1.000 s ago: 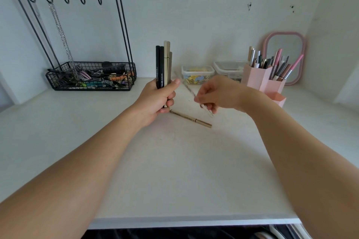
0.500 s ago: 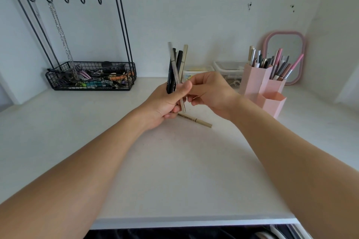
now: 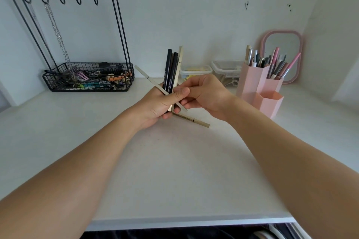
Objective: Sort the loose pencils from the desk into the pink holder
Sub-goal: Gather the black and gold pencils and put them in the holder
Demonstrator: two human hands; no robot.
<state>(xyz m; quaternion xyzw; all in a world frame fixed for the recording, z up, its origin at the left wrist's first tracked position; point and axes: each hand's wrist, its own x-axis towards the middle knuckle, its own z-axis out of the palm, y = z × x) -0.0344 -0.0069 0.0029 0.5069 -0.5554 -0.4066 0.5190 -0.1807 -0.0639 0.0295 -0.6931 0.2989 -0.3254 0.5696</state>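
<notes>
Pencils (image 3: 172,72) stood bunched in the left hand (image 3: 157,105), above the middle of the white desk (image 3: 174,170). That hand was closed around the bundle: two black ones and at least one beige one pointed nearly upright, while a thin beige stick (image 3: 155,85) lay slanted across the front of them, its upper end leaning left. The thumb pressed over the crossing point.

The right hand (image 3: 206,96) sat just beside the left, fingers curled toward the bundle. Its fingertips were at or near the lower end of the slanted stick, but whether they pinched it could not be told.

One more beige pencil (image 3: 194,120) lay flat on the desk, directly below both hands, partly hidden by them.

The pink holder (image 3: 254,83), a cluster of hexagonal tubes, stood to the right and further back, well apart from the hands. Its tall tubes already held many pens; the low front tube looked empty. A pink mirror (image 3: 281,54) stood behind it, and a black wire basket (image 3: 87,79) sat far left.

The step in hand appeared to be gathering: loose pencils were being collected into one fist, and none of this bunch had reached the holder. Next, the slanted stick probably needed straightening into line with the others, and the last pencil lifting from the desk, before carrying the lot right to a tube.
</notes>
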